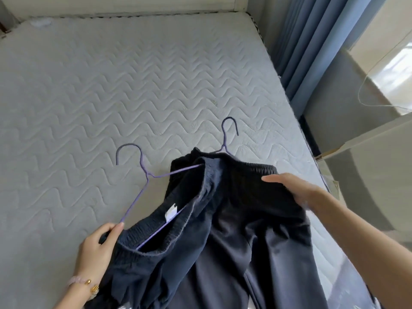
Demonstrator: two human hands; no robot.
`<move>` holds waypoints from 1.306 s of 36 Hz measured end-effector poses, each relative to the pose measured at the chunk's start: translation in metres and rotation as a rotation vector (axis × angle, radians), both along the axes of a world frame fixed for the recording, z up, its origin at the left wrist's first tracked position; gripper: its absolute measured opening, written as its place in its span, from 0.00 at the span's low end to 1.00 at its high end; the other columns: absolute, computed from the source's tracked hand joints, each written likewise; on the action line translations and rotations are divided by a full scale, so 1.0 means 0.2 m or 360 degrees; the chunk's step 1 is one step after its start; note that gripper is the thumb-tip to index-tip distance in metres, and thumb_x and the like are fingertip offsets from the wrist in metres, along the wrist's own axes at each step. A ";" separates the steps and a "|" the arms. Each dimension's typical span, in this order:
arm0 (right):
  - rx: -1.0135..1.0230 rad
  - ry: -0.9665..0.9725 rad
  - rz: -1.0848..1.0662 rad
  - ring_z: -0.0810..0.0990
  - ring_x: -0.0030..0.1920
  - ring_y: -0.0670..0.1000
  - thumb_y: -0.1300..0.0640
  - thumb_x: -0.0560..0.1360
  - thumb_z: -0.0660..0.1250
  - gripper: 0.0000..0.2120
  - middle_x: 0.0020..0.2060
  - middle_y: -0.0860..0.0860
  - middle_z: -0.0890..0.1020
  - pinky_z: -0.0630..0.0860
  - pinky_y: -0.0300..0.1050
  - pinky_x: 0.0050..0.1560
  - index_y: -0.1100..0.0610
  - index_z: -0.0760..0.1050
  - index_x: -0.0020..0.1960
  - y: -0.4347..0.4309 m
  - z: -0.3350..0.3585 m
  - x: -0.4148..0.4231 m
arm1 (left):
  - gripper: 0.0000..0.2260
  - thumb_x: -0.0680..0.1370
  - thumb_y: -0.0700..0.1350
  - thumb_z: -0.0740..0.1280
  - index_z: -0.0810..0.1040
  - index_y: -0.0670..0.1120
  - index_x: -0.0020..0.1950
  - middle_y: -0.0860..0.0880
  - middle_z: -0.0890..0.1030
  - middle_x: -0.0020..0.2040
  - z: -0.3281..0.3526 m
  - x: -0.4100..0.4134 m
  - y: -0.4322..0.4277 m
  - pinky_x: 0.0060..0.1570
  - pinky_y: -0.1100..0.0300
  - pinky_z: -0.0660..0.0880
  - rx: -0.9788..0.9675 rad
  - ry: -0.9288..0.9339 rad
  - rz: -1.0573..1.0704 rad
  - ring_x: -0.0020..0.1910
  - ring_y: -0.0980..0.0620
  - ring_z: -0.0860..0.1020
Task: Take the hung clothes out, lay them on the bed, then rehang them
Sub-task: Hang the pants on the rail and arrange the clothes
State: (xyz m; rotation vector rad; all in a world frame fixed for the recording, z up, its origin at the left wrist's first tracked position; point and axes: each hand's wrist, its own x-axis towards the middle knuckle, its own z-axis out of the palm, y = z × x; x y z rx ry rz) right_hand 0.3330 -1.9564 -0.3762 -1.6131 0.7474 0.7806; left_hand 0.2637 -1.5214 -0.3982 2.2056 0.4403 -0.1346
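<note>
Two dark garments lie on the bed (pixel 111 85), both with elastic waistbands. The left dark trousers (pixel 145 264) have a purple wire hanger (pixel 142 175) threaded through the waistband, its hook resting on the mattress. My left hand (pixel 98 248) grips the corner of that hanger together with the waistband. The right dark trousers (pixel 256 230) lie flat, with a second purple hanger (pixel 225 139) under them, only its hook showing beyond the waistband. My right hand (pixel 296 192) rests flat on that waistband, fingers extended, holding nothing.
The grey quilted mattress stretches far to the left and back. Blue curtains (pixel 312 52) hang along the bed's right side. A pale cabinet or ledge (pixel 367 175) stands at the right, close to the mattress edge.
</note>
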 end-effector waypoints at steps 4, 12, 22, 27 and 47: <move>0.0170 -0.0099 -0.0114 0.84 0.49 0.60 0.54 0.71 0.69 0.15 0.48 0.61 0.85 0.78 0.51 0.55 0.64 0.81 0.53 0.07 0.31 -0.19 | 0.08 0.75 0.48 0.68 0.78 0.57 0.36 0.45 0.81 0.39 0.37 -0.18 0.07 0.41 0.54 0.67 0.0031 -0.0089 0.0058 0.42 0.41 0.75; 0.0363 -0.0535 0.0203 0.85 0.46 0.58 0.60 0.71 0.70 0.12 0.48 0.60 0.85 0.81 0.48 0.46 0.61 0.80 0.54 0.30 0.93 -0.45 | 0.09 0.72 0.53 0.71 0.79 0.51 0.35 0.42 0.80 0.40 0.98 -0.62 0.25 0.37 0.59 0.65 0.0013 -0.0271 0.0416 0.45 0.39 0.75; 0.0100 -0.1134 0.0813 0.84 0.47 0.56 0.59 0.71 0.72 0.08 0.46 0.58 0.85 0.79 0.51 0.54 0.57 0.80 0.49 0.84 1.33 -0.80 | 0.11 0.74 0.54 0.68 0.78 0.47 0.40 0.46 0.78 0.41 1.40 -1.43 0.43 0.44 0.51 0.67 0.0027 -0.0553 0.1127 0.45 0.42 0.74; 0.0112 -0.1278 0.1169 0.84 0.46 0.57 0.61 0.71 0.72 0.06 0.44 0.60 0.85 0.79 0.51 0.49 0.60 0.80 0.47 1.14 1.28 -1.00 | 0.09 0.73 0.56 0.68 0.77 0.52 0.39 0.46 0.75 0.33 1.42 -1.96 0.49 0.36 0.54 0.65 0.0185 -0.0631 0.1585 0.35 0.43 0.71; 0.0984 -0.1389 0.2118 0.84 0.38 0.47 0.61 0.73 0.69 0.03 0.36 0.49 0.85 0.77 0.33 0.36 0.57 0.80 0.46 2.86 1.67 -1.98 | 0.10 0.75 0.50 0.68 0.78 0.44 0.39 0.45 0.78 0.39 1.53 -3.61 0.94 0.40 0.57 0.68 0.0148 -0.1013 0.2792 0.40 0.49 0.72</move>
